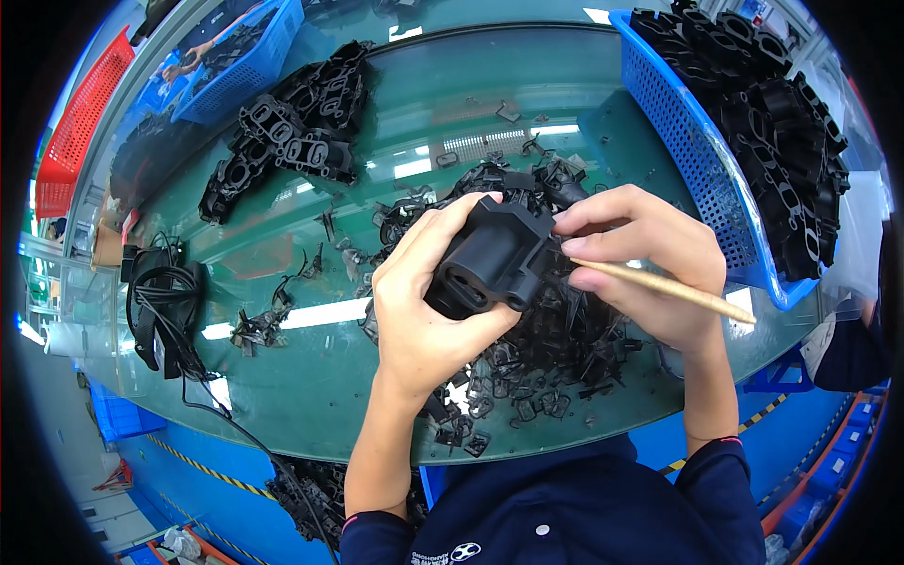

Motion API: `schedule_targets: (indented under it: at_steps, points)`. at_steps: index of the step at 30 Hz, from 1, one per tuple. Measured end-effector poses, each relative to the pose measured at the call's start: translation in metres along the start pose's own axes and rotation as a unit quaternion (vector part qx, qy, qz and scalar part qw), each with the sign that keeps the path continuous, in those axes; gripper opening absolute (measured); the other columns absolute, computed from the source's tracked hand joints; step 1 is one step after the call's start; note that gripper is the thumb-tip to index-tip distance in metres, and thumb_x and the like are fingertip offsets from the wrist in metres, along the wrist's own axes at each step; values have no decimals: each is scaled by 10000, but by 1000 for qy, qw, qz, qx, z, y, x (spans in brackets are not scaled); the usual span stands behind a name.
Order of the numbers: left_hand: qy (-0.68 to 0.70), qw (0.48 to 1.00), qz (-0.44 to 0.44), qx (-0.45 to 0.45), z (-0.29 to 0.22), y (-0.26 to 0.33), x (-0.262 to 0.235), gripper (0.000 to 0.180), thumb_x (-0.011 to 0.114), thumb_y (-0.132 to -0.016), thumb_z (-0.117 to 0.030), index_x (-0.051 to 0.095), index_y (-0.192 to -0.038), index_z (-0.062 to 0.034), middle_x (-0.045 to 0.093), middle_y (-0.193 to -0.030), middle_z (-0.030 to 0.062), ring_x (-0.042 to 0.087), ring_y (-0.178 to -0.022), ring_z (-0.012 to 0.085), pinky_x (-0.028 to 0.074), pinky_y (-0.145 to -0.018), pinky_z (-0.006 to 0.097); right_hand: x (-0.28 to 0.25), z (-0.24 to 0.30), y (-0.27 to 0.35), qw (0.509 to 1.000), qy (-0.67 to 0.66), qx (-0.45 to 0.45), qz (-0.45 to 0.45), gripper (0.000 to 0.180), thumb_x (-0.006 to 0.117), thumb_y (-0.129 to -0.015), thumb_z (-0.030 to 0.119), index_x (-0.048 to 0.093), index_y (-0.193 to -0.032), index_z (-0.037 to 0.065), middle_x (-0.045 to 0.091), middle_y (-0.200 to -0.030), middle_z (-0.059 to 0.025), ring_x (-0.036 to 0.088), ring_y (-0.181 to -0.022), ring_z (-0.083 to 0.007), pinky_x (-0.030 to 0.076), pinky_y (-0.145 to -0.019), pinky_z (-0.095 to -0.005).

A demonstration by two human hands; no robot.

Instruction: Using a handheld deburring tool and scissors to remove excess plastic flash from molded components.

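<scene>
A black moulded plastic part (492,252) with a rounded body and openings at its near end sits in my left hand (405,311). The thumb and fingers of that hand wrap around it from the left and below. My right hand (664,259) pinches a slim tan wooden-handled tool (678,290), whose rear end points down to the right. Its front tip is hidden at my fingertips, close to the part's right side. Beneath both hands spreads a heap of small black plastic scraps (556,363) on the green tabletop (311,400).
At right stands a blue perforated basket (692,155) full of black moulded parts. More such parts (301,127) lie piled at the far left. A black coiled cable (168,301) rests by the left edge. Behind are another blue basket (221,94) and a red basket (85,122).
</scene>
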State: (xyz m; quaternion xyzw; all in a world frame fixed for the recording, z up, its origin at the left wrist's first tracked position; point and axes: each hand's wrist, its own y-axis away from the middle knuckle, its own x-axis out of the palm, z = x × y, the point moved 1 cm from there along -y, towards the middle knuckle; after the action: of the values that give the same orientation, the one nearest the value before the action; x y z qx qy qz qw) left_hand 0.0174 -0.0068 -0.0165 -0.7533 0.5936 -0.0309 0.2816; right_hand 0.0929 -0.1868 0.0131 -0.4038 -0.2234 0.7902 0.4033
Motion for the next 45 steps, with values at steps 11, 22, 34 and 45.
schedule_targets:
  at_steps: [11, 22, 34, 45]
  points:
    - [130, 984, 29, -118, -4, 0, 2, 463, 703, -642, -61, 585, -1077, 45, 644, -914, 68, 586, -862, 115, 455, -804, 254, 3, 1, 2, 977, 176, -117, -1, 245, 769, -608, 92, 672, -831, 60, 601, -814, -88, 596, -680, -215, 492, -542, -281]
    - [225, 949, -2, -221, -7, 1, 8, 360, 687, -724, -79, 605, -1055, 36, 640, -908, 45, 570, -838, 94, 437, -811, 240, 18, -6, 12, 951, 231, -190, -83, 152, 685, -697, 27, 635, -821, -46, 636, -921, -202, 653, -786, -295, 568, -703, -362]
    - [26, 997, -25, -67, 2, 6, 15, 500, 716, -642, -23, 553, -1110, 37, 627, -1032, 123, 613, -929, 185, 454, -859, 294, 10, 15, 7, 948, -94, 296, -73, 137, 599, -855, 36, 600, -988, 4, 617, -700, -73, 589, -562, -78, 466, -504, -235]
    - [-112, 991, -60, 30, -6, 6, 21, 528, 713, -571, -50, 554, -1070, 21, 609, -941, 148, 621, -838, 281, 487, -764, 331, 15, -7, 15, 966, -158, 204, -25, 168, 691, -799, 54, 596, -907, -31, 599, -721, -56, 549, -649, -83, 447, -588, -232]
